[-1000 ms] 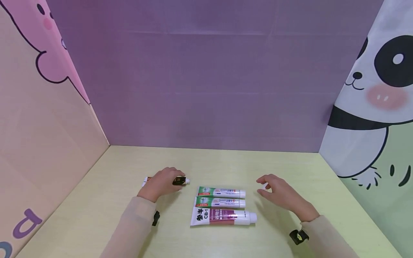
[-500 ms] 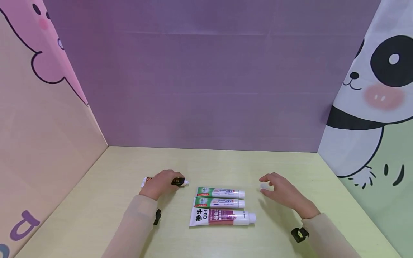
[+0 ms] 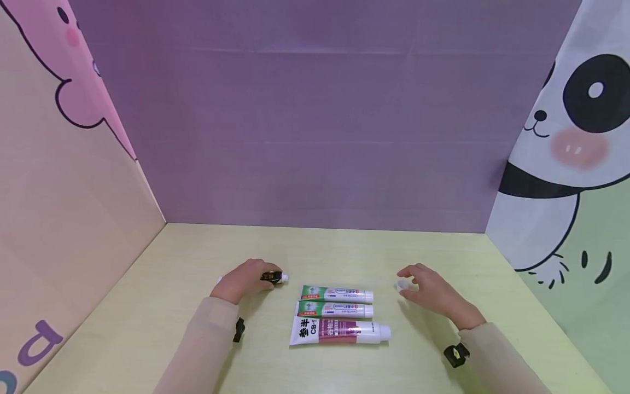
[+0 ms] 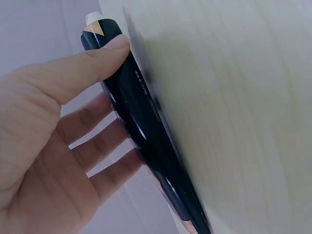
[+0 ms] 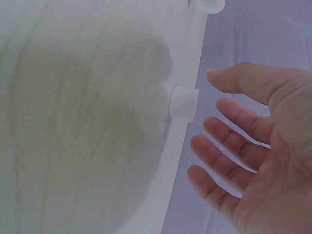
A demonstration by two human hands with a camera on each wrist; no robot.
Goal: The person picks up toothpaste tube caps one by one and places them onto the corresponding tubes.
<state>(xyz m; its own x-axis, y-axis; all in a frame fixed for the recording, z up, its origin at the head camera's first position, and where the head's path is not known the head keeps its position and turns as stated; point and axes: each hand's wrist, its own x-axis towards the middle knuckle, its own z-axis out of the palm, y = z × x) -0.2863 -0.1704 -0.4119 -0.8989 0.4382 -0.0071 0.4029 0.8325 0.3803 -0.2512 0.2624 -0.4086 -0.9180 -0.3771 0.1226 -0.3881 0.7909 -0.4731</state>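
Observation:
My left hand (image 3: 241,282) grips a black toothpaste tube (image 3: 272,277) lying at the left of the table. In the left wrist view the thumb (image 4: 109,53) presses one side near the white nozzle (image 4: 93,18), and the other fingers reach the far side of the tube. A small white cap (image 5: 184,104) stands on the table in front of my right hand (image 3: 435,293). In the right wrist view that hand is open, its fingers (image 5: 219,151) loosely bent and apart from the cap.
Between the hands lie two green-and-white toothpaste tubes (image 3: 344,295), one behind the other, and nearest the front a larger white-and-maroon tube (image 3: 339,331). Their capped ends point right. A purple wall (image 3: 315,137) stands behind the table (image 3: 315,372), with printed panels on both sides.
The right hand has shifted slightly to the right, and the white cap shows more plainly beside its fingertips. The left hand stays on the black tube; the other tubes have not moved.

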